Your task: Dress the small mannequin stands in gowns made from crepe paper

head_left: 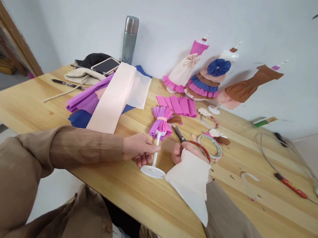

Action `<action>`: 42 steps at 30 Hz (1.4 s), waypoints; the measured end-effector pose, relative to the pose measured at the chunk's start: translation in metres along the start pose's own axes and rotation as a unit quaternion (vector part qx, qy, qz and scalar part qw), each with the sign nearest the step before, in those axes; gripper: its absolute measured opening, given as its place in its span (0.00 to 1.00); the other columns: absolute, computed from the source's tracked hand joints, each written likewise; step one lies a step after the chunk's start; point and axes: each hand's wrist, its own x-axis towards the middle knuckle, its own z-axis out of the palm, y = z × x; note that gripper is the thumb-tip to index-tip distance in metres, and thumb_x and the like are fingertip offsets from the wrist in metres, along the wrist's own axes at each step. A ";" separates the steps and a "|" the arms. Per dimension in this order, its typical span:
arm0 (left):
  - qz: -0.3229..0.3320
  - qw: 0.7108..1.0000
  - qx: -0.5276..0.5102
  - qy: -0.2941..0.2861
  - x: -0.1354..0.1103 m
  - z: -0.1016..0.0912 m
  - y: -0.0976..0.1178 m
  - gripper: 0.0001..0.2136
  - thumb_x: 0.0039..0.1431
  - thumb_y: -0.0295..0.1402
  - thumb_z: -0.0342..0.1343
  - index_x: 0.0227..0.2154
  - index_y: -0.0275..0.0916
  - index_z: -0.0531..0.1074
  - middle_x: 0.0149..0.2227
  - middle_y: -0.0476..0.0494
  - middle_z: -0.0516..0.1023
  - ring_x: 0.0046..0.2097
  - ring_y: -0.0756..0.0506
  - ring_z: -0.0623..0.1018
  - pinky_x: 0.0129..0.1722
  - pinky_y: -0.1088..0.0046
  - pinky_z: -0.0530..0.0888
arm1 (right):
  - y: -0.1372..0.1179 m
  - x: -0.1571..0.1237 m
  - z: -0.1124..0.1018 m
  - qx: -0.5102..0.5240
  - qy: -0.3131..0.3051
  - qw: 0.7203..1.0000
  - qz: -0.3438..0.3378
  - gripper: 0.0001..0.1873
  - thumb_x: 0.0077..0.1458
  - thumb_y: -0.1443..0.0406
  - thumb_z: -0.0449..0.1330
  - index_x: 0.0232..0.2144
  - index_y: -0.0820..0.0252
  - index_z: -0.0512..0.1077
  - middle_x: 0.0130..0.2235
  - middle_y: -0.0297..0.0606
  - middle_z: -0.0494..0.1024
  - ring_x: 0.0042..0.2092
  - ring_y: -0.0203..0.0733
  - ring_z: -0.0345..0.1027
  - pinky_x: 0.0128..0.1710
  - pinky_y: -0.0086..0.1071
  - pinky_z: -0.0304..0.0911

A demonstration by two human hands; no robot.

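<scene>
My left hand [139, 149] pinches the thin white post of a small doll stand [154, 166], whose round base rests on the wooden table [252, 216]. A pleated purple crepe-paper skirt [161, 122] with a peach band sits on top of the post. My right hand [185, 152] is just right of the stand, fingers curled around a piece of pale peach paper [192, 183] that drapes over my wrist. Scissors with red handles [191, 142] lie directly behind this hand.
Strips of peach, purple and blue crepe paper [110, 98] lie at the left. Three finished paper dresses [205, 76] lean on the wall. Nearby are a tape roll [212, 145], a flask [129, 39], a phone [105, 65], a glue stick [264, 121], and a red-handled tool [291, 185].
</scene>
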 end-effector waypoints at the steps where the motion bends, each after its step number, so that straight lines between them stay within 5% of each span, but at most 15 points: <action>1: -0.008 1.000 0.016 -0.004 -0.001 -0.001 0.002 0.21 0.54 0.48 0.60 0.21 0.33 0.67 0.17 0.51 0.70 0.16 0.55 0.66 0.17 0.79 0.61 | 0.001 0.000 0.000 0.008 0.002 1.000 0.006 0.24 0.47 0.46 0.60 0.15 0.55 0.61 0.19 0.38 0.69 0.19 0.36 0.57 0.16 0.31 0.48; 4: 0.043 0.983 0.175 0.035 -0.009 -0.006 0.010 0.19 0.59 0.37 0.55 0.15 0.35 0.64 0.15 0.51 0.67 0.17 0.56 0.62 0.20 0.78 0.58 | 0.000 0.000 0.001 0.029 0.017 0.999 0.021 0.23 0.45 0.46 0.62 0.15 0.55 0.64 0.19 0.38 0.70 0.18 0.36 0.56 0.16 0.31 0.47; 7: 0.225 0.900 0.341 0.154 -0.019 -0.008 0.019 0.20 0.57 0.31 0.54 0.11 0.36 0.58 0.14 0.54 0.59 0.20 0.56 0.57 0.23 0.76 0.54 | -0.006 0.000 0.006 0.032 0.039 0.998 0.042 0.19 0.46 0.48 0.63 0.18 0.55 0.68 0.20 0.37 0.72 0.19 0.37 0.59 0.17 0.31 0.50; 9: 0.296 0.863 0.369 0.176 -0.027 -0.004 0.023 0.16 0.59 0.34 0.54 0.17 0.36 0.66 0.17 0.54 0.61 0.23 0.54 0.59 0.25 0.76 0.55 | -0.010 -0.001 0.013 0.029 0.063 0.996 0.047 0.19 0.46 0.50 0.65 0.18 0.55 0.67 0.18 0.34 0.70 0.19 0.36 0.58 0.18 0.30 0.52; 11: 0.317 0.857 0.379 0.146 -0.032 0.003 0.027 0.13 0.59 0.42 0.54 0.30 0.36 0.73 0.24 0.51 0.69 0.27 0.52 0.66 0.28 0.76 0.59 | -0.015 -0.001 0.022 0.024 0.087 0.995 0.043 0.21 0.45 0.50 0.67 0.17 0.56 0.66 0.17 0.30 0.66 0.19 0.33 0.54 0.18 0.29 0.51; 14: 0.340 0.831 0.413 0.152 -0.034 0.014 0.032 0.22 0.53 0.49 0.60 0.43 0.35 0.72 0.37 0.43 0.75 0.35 0.47 0.71 0.32 0.74 0.63 | -0.023 -0.003 0.033 -0.003 0.102 0.994 0.033 0.23 0.42 0.47 0.68 0.18 0.56 0.66 0.18 0.30 0.67 0.20 0.32 0.55 0.19 0.29 0.53; 16: 0.345 0.812 0.437 0.173 -0.031 0.018 0.038 0.20 0.52 0.44 0.61 0.43 0.35 0.72 0.38 0.42 0.75 0.36 0.46 0.71 0.33 0.73 0.63 | -0.031 -0.006 0.035 -0.034 0.099 0.994 0.030 0.23 0.41 0.45 0.67 0.19 0.56 0.68 0.20 0.31 0.69 0.20 0.34 0.57 0.20 0.30 0.54; 19: 0.350 0.799 0.450 0.193 -0.022 0.015 0.049 0.04 0.55 0.30 0.56 0.29 0.35 0.73 0.28 0.48 0.72 0.31 0.50 0.68 0.32 0.74 0.61 | -0.046 -0.011 0.028 -0.083 0.086 0.993 0.019 0.25 0.44 0.42 0.64 0.18 0.55 0.67 0.18 0.31 0.66 0.19 0.34 0.56 0.19 0.30 0.51; 22: 0.343 0.830 0.380 0.221 -0.014 0.006 0.059 0.10 0.56 0.26 0.53 0.19 0.35 0.68 0.21 0.51 0.66 0.26 0.52 0.65 0.29 0.76 0.60 | -0.060 -0.013 0.017 -0.099 0.053 0.994 -0.002 0.21 0.42 0.45 0.67 0.27 0.54 0.72 0.24 0.31 0.73 0.23 0.35 0.63 0.22 0.29 0.58; 25: 0.307 0.908 0.227 0.173 -0.006 -0.003 0.063 0.08 0.56 0.26 0.53 0.22 0.33 0.70 0.20 0.51 0.67 0.25 0.53 0.66 0.26 0.78 0.62 | -0.067 -0.011 0.006 -0.137 -0.003 0.990 0.008 0.25 0.38 0.53 0.72 0.39 0.54 0.74 0.35 0.34 0.80 0.31 0.40 0.72 0.30 0.32 0.66; 28: 0.242 0.959 0.094 0.110 0.002 -0.011 0.063 0.07 0.58 0.27 0.52 0.26 0.31 0.71 0.21 0.50 0.69 0.23 0.53 0.69 0.24 0.78 0.65 | -0.072 -0.005 -0.006 -0.243 -0.009 0.970 0.021 0.19 0.38 0.55 0.71 0.31 0.59 0.75 0.28 0.34 0.78 0.26 0.38 0.69 0.24 0.30 0.61; 33: 0.225 0.969 0.012 0.106 0.008 -0.022 0.064 0.06 0.56 0.27 0.58 0.26 0.31 0.72 0.24 0.46 0.75 0.24 0.52 0.73 0.25 0.78 0.69 | -0.084 -0.002 -0.018 -0.370 0.060 0.927 -0.025 0.17 0.41 0.55 0.68 0.17 0.60 0.69 0.18 0.28 0.66 0.20 0.30 0.56 0.17 0.26 0.47; 42: 0.239 0.964 -0.025 0.113 0.012 -0.033 0.068 0.06 0.57 0.26 0.58 0.26 0.29 0.73 0.27 0.43 0.78 0.25 0.52 0.75 0.27 0.77 0.71 | -0.091 -0.005 -0.043 -0.291 0.157 0.943 -0.048 0.18 0.42 0.52 0.69 0.31 0.59 0.76 0.25 0.36 0.77 0.23 0.39 0.67 0.20 0.31 0.59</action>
